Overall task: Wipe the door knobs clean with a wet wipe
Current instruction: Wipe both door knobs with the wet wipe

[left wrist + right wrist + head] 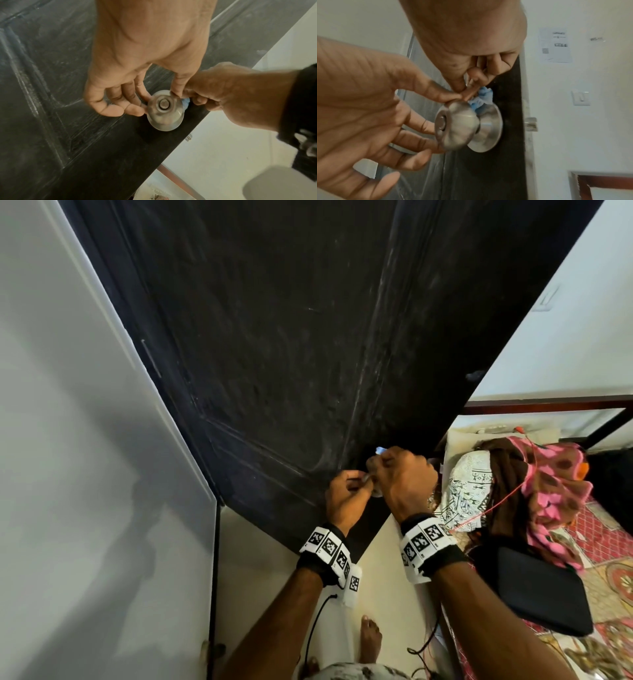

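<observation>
While the wiping looks well under way on this side of the dark door (274, 337), I would judge the job far from finished: the wet wipe (482, 98) is bunched into the groove behind the round metal knob (456, 125), up against the base plate (491, 129), so the neck is being cleaned now, and whether the front face has been done I cannot tell; any knob on the far side of the door is out of sight and presumably left to do. The right hand (400, 477) comes in from above with its fingers curled, pinching the blue wipe between thumb and fingertips and pressing it into that gap. The left hand (346, 494) reaches from the hinge side, its thumb laid on top of the knob and its fingertips (137, 109) curled against the knob's rim, gripping it lightly to steady it. Both wrists are held close together near the door's free edge, with a bed (609, 583) piled with cloth just beyond.
</observation>
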{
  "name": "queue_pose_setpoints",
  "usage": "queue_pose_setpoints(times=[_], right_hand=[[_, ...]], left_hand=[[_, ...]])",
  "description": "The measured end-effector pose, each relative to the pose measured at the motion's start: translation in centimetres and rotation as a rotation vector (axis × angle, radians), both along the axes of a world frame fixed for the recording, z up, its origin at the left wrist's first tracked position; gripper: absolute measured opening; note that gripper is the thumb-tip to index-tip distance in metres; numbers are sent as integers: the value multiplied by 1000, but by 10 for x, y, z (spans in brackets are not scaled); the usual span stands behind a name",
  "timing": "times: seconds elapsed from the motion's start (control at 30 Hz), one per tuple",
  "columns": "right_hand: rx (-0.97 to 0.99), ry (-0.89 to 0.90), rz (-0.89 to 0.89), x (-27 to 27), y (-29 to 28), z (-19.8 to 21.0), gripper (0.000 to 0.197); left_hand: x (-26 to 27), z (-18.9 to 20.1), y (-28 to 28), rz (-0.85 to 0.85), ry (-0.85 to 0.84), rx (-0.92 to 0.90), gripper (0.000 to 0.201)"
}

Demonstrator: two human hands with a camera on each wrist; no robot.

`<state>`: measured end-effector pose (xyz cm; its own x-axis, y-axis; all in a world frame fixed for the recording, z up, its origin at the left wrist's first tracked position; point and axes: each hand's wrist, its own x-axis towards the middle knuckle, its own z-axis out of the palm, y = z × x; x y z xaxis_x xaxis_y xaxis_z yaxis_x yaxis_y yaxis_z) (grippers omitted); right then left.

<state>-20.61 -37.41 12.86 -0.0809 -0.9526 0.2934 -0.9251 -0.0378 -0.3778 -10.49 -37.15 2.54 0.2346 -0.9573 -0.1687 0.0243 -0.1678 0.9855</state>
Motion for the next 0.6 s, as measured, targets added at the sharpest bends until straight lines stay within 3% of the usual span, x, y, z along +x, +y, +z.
queue_pose_setpoints(times=[0.1, 0.3, 0.6], right_hand=[[-50, -71, -58, -25, 9, -8, 25], [71, -223, -210, -77, 25, -56, 23], [-74, -346, -37, -70, 23, -59, 40]], left_hand=[[-1, 3, 1, 18, 7, -4, 31], [-3, 6, -1, 23, -17, -4, 29], [-3, 14, 7, 35, -111, -34, 28]])
